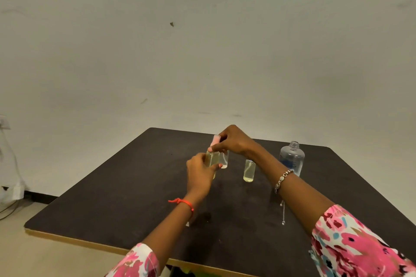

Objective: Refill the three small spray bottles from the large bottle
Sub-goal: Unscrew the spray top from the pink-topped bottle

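Spray bottles: 3 | large bottle: 1, uncapped | left grip holds one | right grip pinches cap

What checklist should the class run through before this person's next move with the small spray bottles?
1. Left hand grips the yellowish bottle: ok.
2. Right hand holds the pink cap at its top: ok.
3. Cap fully seated: cannot tell.
4. Middle small bottle stands upright, apart: ok.
5. Large bottle capped: not ok, neck open.
6. Third small bottle filled: cannot tell.
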{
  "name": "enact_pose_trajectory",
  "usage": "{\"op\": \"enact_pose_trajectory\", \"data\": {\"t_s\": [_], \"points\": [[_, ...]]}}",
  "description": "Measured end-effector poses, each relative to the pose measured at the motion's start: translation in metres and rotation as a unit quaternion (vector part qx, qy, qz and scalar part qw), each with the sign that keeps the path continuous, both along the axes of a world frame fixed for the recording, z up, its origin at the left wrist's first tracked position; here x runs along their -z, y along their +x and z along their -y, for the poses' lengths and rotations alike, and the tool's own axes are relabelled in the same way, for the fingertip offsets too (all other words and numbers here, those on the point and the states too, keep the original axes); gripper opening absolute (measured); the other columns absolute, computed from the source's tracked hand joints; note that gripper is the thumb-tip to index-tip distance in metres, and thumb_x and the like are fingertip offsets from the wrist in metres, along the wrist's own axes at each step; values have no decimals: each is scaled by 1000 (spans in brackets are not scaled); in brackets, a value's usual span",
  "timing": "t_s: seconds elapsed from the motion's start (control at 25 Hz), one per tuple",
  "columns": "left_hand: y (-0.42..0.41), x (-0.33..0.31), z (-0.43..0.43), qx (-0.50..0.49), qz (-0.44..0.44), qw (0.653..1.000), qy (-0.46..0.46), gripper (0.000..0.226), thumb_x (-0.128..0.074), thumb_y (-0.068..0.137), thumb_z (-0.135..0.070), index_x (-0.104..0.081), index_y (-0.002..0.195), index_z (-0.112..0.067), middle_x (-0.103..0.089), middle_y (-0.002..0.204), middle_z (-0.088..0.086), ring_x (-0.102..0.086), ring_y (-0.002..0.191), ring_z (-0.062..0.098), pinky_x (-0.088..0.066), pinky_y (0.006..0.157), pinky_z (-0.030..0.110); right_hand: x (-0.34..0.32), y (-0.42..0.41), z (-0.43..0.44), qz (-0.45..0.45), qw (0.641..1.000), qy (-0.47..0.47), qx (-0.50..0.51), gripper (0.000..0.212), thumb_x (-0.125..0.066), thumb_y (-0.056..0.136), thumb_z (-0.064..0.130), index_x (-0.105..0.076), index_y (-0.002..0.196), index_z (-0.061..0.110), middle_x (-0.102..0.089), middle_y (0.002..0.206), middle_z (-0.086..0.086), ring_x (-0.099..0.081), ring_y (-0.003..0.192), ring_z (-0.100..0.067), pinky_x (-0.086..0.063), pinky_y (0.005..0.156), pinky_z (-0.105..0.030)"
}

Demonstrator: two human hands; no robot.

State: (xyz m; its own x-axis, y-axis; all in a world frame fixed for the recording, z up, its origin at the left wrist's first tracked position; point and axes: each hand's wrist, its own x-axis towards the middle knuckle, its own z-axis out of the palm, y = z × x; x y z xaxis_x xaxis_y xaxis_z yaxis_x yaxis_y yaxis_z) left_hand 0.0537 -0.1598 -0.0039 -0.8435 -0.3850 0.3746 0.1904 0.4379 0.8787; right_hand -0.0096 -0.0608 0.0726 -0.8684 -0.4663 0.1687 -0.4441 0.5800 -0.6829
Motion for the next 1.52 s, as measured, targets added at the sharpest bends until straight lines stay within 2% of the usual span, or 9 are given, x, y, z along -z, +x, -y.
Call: {"op": "enact_pose_trajectory", "data": {"t_s": [0.12,0.32,0.48,0.68,0.84,1.04,1.28,1.4,1.52], "points": [[8,-6,-12,45,-11,999,-16,28,-74,73,-17,-64,90,2,-58,79,4,-52,67,7,-39,55,10,-14,11,-21,-9,999,34,-36,13,-75,72,13,-69,70,2,-59,58,-1,-50,51,-7,-39,50,-14],[15,-9,-26,120,2,993,-3,17,-72,76,-17,-55,77,-13,-57,84,7,-54,75,13,-43,63,15,-25,24,-49,-10,996,59,-72,14,-71,75,7,-65,63,10,-58,58,2,-51,50,-2,-38,48,-9],[17,-11,-25,237,34,970,40,22,-68,79,-15,-62,99,-8,-66,99,10,-63,94,19,-50,75,19,-28,24,-65,-28,990,92,-102,19,-72,73,10,-67,80,-6,-64,83,-31,-54,71,-26,-43,65,-30],[22,-14,-20,386,107,914,66,35,-60,84,-8,-54,118,-7,-64,107,-3,-60,104,9,-50,85,17,-40,33,-84,29,972,128,-197,25,-68,73,-4,-66,98,1,-65,97,-18,-61,88,-23,-51,81,-26],[21,-12,-26,334,111,936,-20,42,-63,83,-12,-51,122,-5,-60,116,8,-55,114,21,-45,94,28,-44,36,-81,12,963,205,-173,32,-70,78,14,-61,108,7,-64,101,-9,-60,87,-14,-51,74,-20],[17,-10,-28,274,103,952,-88,50,-64,82,-15,-46,128,-3,-54,125,11,-51,116,21,-42,96,29,-38,36,-75,-56,959,269,-67,30,-68,80,28,-68,82,-2,-67,64,-8,-55,40,-2,-45,56,-17],[14,-4,-26,284,128,949,-47,47,-64,83,-13,-47,125,-1,-54,127,12,-51,119,22,-42,98,31,-35,43,-81,-55,967,208,-133,22,-72,74,10,-68,95,5,-69,92,-7,-60,72,-6,-48,66,-16],[13,-3,-26,269,121,953,-66,48,-63,83,-13,-46,127,-2,-54,125,11,-51,117,22,-42,94,29,-25,41,-80,-44,976,202,-64,28,-66,81,29,-66,90,2,-69,78,-12,-62,55,-12,-50,59,-20],[12,-3,-28,264,114,954,-82,43,-63,83,-12,-49,122,-1,-57,114,12,-53,112,24,-43,90,28,-19,42,-82,-57,977,194,-65,23,-67,81,21,-69,86,-2,-68,67,-8,-59,45,-3,-50,59,-21]]}}
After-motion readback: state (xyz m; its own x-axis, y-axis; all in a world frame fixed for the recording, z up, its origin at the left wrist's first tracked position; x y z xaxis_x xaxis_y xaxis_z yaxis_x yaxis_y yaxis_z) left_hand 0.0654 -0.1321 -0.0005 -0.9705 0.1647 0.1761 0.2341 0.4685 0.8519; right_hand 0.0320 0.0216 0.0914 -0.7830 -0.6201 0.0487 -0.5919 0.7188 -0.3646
